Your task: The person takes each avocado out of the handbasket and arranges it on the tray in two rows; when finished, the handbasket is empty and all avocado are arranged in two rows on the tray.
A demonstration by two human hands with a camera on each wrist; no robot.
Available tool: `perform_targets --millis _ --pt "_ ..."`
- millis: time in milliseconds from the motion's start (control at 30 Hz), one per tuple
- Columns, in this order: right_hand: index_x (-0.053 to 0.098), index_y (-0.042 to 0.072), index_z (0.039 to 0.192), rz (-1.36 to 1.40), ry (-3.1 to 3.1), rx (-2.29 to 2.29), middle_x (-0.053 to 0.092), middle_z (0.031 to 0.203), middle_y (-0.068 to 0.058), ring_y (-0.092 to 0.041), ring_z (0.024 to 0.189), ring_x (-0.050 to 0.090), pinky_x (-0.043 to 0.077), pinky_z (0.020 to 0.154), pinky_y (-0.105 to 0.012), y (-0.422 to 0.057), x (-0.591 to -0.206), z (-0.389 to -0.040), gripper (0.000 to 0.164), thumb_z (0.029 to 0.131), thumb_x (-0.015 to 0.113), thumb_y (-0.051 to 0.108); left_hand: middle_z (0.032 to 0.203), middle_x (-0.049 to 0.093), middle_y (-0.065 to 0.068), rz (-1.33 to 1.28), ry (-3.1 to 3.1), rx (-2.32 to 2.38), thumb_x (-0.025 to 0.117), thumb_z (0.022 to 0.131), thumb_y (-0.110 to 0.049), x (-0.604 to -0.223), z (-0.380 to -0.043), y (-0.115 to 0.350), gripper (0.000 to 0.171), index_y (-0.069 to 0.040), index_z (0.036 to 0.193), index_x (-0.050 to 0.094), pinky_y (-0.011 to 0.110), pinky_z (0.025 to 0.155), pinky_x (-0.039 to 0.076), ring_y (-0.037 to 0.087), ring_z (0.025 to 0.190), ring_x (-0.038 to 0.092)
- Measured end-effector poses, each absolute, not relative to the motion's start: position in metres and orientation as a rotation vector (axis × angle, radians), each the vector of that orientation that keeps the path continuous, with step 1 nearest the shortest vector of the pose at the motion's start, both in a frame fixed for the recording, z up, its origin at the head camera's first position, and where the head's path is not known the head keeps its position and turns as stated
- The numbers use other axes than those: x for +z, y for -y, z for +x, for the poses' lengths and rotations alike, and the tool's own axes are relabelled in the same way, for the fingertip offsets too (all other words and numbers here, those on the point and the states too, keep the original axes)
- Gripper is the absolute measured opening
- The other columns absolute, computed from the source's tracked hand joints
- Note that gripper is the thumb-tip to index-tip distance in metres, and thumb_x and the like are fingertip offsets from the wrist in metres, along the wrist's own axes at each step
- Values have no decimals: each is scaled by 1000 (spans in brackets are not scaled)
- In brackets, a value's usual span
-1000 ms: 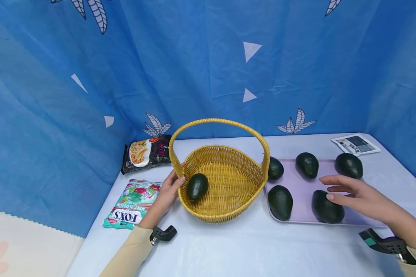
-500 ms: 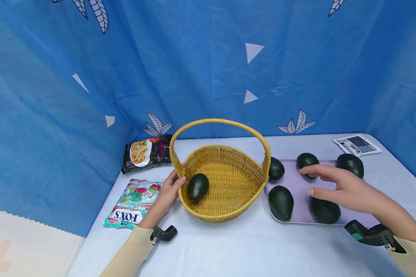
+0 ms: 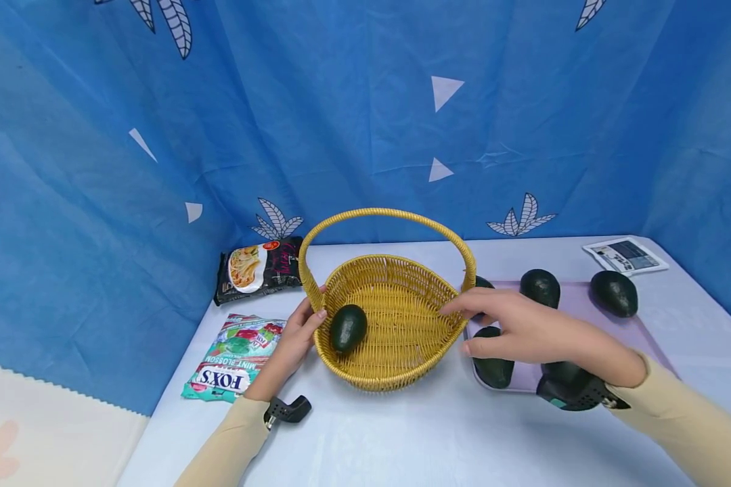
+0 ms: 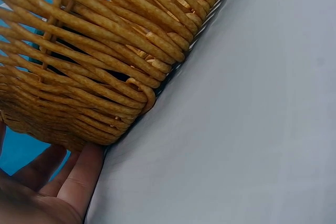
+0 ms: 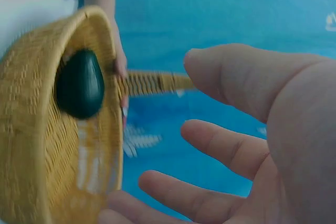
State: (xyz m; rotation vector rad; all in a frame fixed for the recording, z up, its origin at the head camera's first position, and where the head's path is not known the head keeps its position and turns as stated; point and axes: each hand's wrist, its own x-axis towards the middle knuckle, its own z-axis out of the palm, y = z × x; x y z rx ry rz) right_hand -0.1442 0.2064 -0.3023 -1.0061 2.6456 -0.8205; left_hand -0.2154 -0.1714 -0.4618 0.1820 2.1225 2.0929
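A yellow woven basket (image 3: 396,325) with a tall arched handle stands mid-table, one dark green avocado (image 3: 348,329) lying inside at its left. My left hand (image 3: 295,341) grips the basket's left side at the foot of the handle, thumb over the rim; in the left wrist view its fingers (image 4: 84,174) press against the weave. My right hand (image 3: 520,328) is over the tray's left part, fingers spread and holding nothing, fingertips overlapping the basket's right rim. In the right wrist view, the avocado (image 5: 81,85) shows beyond my right hand's thumb and fingers.
To the right lies a lilac tray (image 3: 636,338) with several avocados, some partly hidden by my right hand and wrist. A white packet (image 3: 626,255) sits behind it. Left of the basket are a black food packet (image 3: 258,270) and a Fox's candy bag (image 3: 234,358).
My right hand has moved left from above the tray's front avocado to the basket's right rim, carrying nothing. That avocado shifted slightly left. My left hand and the basket stay put.
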Motion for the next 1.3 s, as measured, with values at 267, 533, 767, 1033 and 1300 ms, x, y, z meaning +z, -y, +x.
perform_targets --millis 267,533,767,1033,1300 --pt "56 17 142 -1018 -2540 -793 61 140 -7 -23 116 64 60 89 -37 -154 -319 -165 54 93 72 33 164 33 17 165 -2125 2091 52 106 -20 -462 -216 172 58 -22 160 33 24 100 55 36 147 39" --pt "49 17 150 -927 -2509 -800 56 149 -12 -24 110 69 57 97 -43 -110 -331 -192 62 94 70 36 162 35 19 190 -2120 2106 52 106 -19 -462 -216 172 59 -20 161 32 22 96 56 37 144 42" --pt "44 16 154 -839 -2506 -748 53 153 -15 -31 129 60 48 112 -52 -79 -351 -217 69 94 69 40 159 37 23 198 -2123 2108 51 106 -18 -462 -216 171 58 -17 161 31 20 93 57 37 140 45" --pt "47 14 152 -769 -2493 -723 54 151 -9 -29 141 49 45 116 -49 -55 -369 -230 67 95 67 43 159 37 23 205 -2113 2098 51 106 -19 -462 -216 171 58 -18 161 31 20 93 57 36 140 45" --pt "49 15 150 -769 -2462 -725 55 149 -9 -27 138 51 46 113 -47 -42 -376 -231 61 98 64 42 160 36 21 248 -2073 2124 49 106 -16 -463 -215 173 58 -18 161 30 21 95 57 30 138 45"
